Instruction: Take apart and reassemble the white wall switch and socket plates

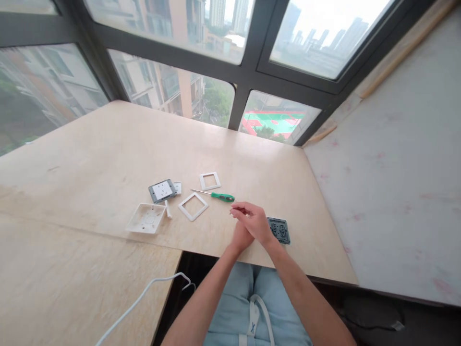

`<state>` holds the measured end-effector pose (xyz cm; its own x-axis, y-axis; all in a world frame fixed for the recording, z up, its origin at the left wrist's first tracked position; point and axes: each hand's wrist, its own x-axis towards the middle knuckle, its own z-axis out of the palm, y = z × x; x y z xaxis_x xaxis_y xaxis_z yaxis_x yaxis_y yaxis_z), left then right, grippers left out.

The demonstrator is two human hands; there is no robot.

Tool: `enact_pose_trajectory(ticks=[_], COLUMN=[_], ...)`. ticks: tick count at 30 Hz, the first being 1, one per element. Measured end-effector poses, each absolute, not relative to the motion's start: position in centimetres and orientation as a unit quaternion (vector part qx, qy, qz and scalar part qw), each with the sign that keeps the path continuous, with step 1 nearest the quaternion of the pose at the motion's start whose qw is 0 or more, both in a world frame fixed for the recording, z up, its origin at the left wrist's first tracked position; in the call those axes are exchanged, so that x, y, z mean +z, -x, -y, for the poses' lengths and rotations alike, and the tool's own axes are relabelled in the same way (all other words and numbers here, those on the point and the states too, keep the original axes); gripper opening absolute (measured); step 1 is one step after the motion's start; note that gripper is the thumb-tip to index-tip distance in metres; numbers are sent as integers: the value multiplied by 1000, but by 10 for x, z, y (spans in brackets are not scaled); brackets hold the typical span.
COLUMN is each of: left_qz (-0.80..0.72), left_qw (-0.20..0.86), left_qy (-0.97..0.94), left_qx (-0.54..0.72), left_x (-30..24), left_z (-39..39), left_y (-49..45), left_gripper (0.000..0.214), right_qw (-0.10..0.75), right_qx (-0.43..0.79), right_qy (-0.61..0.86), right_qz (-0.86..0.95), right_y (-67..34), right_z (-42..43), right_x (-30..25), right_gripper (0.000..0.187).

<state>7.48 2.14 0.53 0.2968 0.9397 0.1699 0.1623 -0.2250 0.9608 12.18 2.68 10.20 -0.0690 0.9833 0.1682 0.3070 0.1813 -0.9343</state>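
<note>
My right hand crosses over my left hand near the table's front edge. The right fingers are pinched together, and whatever is at their tips is too small to make out. Most of my left hand's fingers are hidden under the right one. Just beyond the fingertips lies a screwdriver with a green and black handle, its shaft pointing left. Close to my right wrist, a dark grey socket module rests with its back up. Two white square frames, one nearer and one farther, lie around the screwdriver.
On the left stand a white wall box, a socket module face up, a small white piece and a narrow white strip. A white cable crosses the lower left tabletop. Windows and a wall border the table.
</note>
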Motion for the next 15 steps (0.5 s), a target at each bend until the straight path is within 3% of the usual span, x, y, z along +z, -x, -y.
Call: enact_pose_trajectory(ticks=[10,15], left_qz=[-419,-385], left_qw=[433,352], left_qy=[-692,-765], left_qx=[398,378], left_x=[25,30], left_z=[-20,-12], left_y=[-69,-66], left_gripper=[21,50], right_qw=[493,468], right_qx=[263,200], right_qy=[634,641], right_qz=[535,574], right_y=[-267,-296], right_z=[56,65], right_x=[98,95], right_gripper=[20,18])
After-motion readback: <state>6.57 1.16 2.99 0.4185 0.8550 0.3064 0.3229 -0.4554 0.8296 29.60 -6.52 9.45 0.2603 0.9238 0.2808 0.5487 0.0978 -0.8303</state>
